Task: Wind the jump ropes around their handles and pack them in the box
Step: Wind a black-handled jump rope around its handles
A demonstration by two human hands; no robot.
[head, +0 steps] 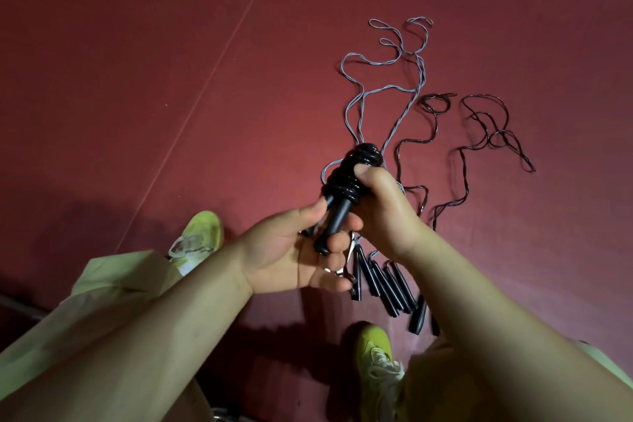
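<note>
Two hands hold one wound-up jump rope above the red floor.

The black rope [356,175] sits in thick shiny coils around its two black handles [337,216]. The right hand [387,205] wraps around the coils, thumb pressed on top. The left hand [294,250] curls its fingers around the handle ends. More black handles [383,284] lie on the floor [137,79] just below, and their thin grey and dark ropes [411,86] trail far away in loose wiggles.

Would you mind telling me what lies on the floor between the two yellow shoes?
In the head view, bare red floor in shadow lies between the left shoe and the right shoe; the left hand hangs above it.
</note>
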